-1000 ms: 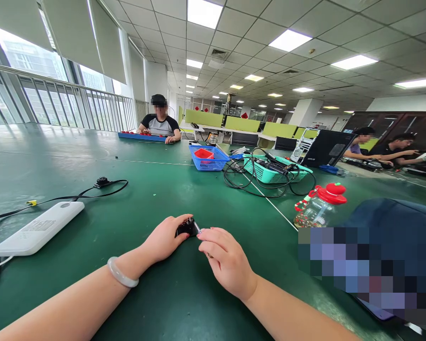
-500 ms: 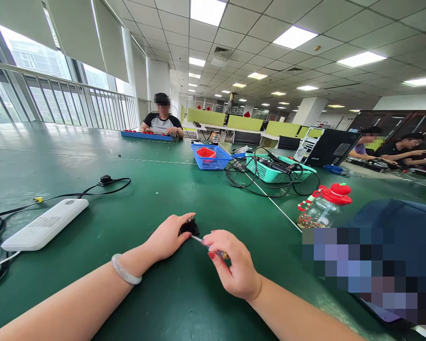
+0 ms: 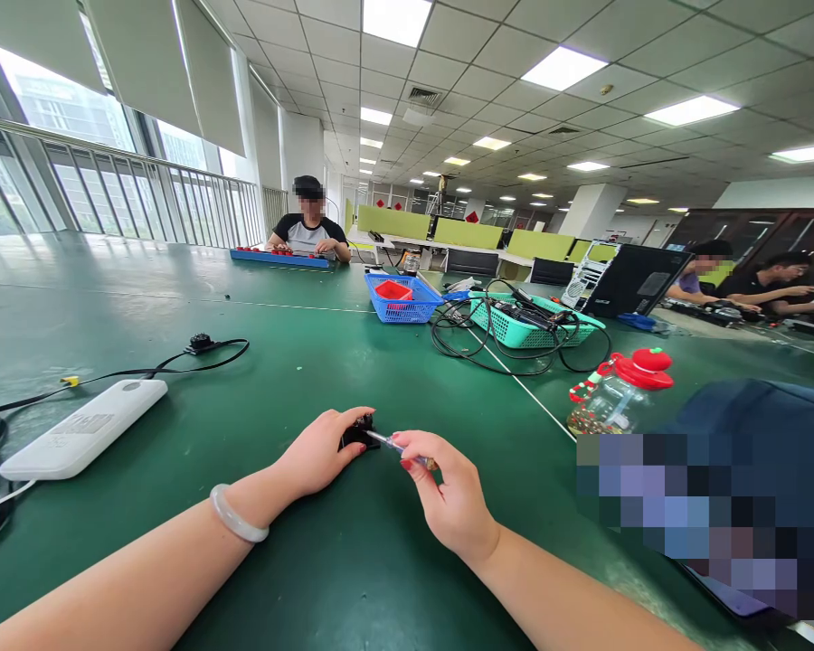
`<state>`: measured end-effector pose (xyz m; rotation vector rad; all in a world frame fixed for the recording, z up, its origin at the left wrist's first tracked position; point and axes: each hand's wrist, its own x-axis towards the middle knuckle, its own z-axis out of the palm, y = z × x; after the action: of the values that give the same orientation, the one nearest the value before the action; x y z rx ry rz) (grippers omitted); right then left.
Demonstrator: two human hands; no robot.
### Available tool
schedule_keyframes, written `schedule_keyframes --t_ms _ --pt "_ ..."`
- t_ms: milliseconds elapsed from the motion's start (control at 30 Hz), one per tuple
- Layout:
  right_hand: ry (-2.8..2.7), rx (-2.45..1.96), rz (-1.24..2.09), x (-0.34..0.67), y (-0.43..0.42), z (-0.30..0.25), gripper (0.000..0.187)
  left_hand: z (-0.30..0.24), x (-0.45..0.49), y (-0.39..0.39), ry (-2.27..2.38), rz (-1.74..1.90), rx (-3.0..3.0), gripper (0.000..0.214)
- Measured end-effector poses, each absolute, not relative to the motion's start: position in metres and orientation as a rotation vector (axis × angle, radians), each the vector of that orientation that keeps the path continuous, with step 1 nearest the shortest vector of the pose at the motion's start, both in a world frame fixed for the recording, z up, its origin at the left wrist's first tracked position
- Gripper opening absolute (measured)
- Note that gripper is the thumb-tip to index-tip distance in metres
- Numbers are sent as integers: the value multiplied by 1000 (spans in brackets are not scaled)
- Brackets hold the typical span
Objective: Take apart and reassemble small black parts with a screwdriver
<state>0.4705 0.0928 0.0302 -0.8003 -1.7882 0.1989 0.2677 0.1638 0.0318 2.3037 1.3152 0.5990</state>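
My left hand (image 3: pixel 322 452) is closed around a small black part (image 3: pixel 359 436) on the green table (image 3: pixel 298 561). Its kind is hard to make out, since my fingers cover much of it. Between thumb and fingers, my right hand (image 3: pixel 448 488) grips a screwdriver (image 3: pixel 388 442) with a see-through handle. The metal shaft points left, and its tip meets the black part; the exact contact point is too small to tell.
To the left lie a white power strip (image 3: pixel 85 429) and black cables (image 3: pixel 128 371). A blue basket (image 3: pixel 407 312), a teal basket (image 3: pixel 522 334) with tangled cables and a red-lidded jar (image 3: pixel 610 407) stand ahead and right. Behind sits a person (image 3: pixel 308 226) with a blue tray (image 3: pixel 278 259).
The screwdriver's tip has risen a little along the black part, and the shaft slants differently. The fingers of my right hand have shifted on the handle. My left hand stays in place.
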Motion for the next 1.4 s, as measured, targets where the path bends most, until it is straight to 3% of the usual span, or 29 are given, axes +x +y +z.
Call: schedule_keyframes --t_ms 1400 --pt "-1677 -963 211 471 99 28 15 26 268 168 1348 498 2356 66"
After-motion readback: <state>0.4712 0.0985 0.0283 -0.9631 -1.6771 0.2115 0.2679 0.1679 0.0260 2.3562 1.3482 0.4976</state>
